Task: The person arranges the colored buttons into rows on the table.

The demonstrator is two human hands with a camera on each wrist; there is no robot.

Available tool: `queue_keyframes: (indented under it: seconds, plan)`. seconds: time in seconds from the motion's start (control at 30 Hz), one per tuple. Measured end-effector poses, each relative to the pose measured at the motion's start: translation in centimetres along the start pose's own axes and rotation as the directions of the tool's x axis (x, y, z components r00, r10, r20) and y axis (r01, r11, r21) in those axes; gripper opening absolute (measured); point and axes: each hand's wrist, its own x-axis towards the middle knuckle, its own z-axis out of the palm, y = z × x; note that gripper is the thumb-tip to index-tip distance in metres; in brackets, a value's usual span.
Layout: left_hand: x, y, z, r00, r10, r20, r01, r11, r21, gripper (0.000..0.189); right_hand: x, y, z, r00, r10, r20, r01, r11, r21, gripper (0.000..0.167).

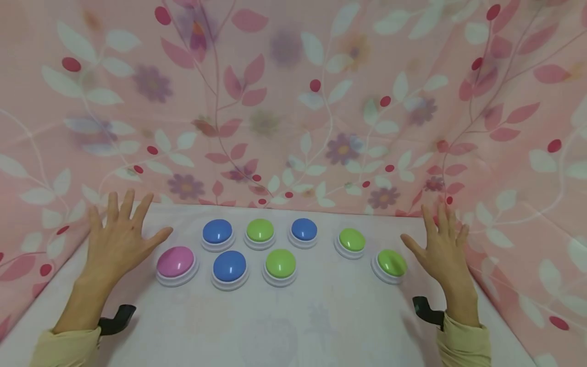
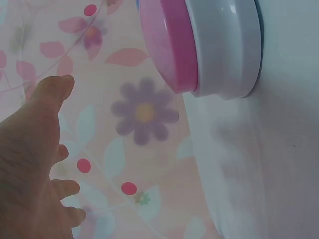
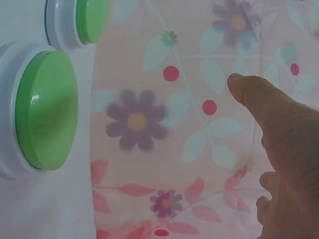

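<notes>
My left hand (image 1: 116,242) is raised at the left with its fingers spread, holding nothing. Closest to it is a pink push button (image 1: 176,262) on a white base, which also fills the top of the left wrist view. At the right, my right hand (image 1: 442,255) spreads its fingers too, with nothing in it. A green push button (image 1: 391,263) stands just left of its thumb. Another green button (image 1: 351,240) is farther left and back. In the right wrist view, the nearer green button (image 3: 52,109) is apart from the thumb.
Between the hands, a blue button (image 1: 217,231), a green button (image 1: 260,231) and another blue button (image 1: 304,230) form a back row. In front sit a blue button (image 1: 230,266) and a green button (image 1: 281,264). A floral curtain (image 1: 284,102) encloses the white table (image 1: 330,316) behind and beside.
</notes>
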Motion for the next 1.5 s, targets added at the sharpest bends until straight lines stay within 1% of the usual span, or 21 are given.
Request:
queue_keyframes:
  seconds: [0.2,0.37,0.47,0.57,0.77,1.03,1.33,1.5]
  plan:
    - [0.2,0.2,0.2,1.000,0.021,-0.010,-0.021,0.999,-0.027,0.095,0.3,-0.6,-0.1,1.000,-0.026,-0.012,0.027,0.999,0.032,0.090]
    - [0.2,0.8,0.4,0.999,0.029,0.013,-0.028,0.999,-0.038,0.096,0.7,-1.7,0.2,0.999,-0.050,-0.020,0.051,0.998,0.047,0.090]
    - [0.2,1.2,0.5,0.999,0.042,0.017,-0.042,0.998,-0.046,0.097,1.0,-2.6,0.5,0.998,-0.059,-0.009,0.059,0.996,0.066,0.091]
    - [0.1,1.7,0.5,0.998,0.064,0.016,-0.063,0.996,-0.067,0.096,1.3,-3.7,1.0,0.996,-0.084,0.003,0.083,0.993,0.088,0.091]
    - [-0.2,2.7,0.4,0.992,0.119,0.033,-0.115,0.986,-0.118,0.094,1.7,-6.2,1.8,0.992,-0.128,0.021,0.125,0.985,0.120,0.091]
    - [-0.3,4.1,0.8,0.978,0.204,0.042,-0.195,0.969,-0.150,0.096,2.1,-9.7,3.0,0.981,-0.173,0.082,0.159,0.975,0.155,0.091]
    - [-0.7,4.8,1.4,0.968,0.248,0.021,-0.243,0.959,-0.144,0.096,2.3,-13.4,4.4,0.966,-0.224,0.131,0.204,0.967,0.150,0.090]
    - [-0.8,5.2,1.4,0.967,0.255,0.020,-0.250,0.959,-0.137,0.096,2.3,-15.0,5.1,0.956,-0.266,0.123,0.244,0.955,0.169,0.089]
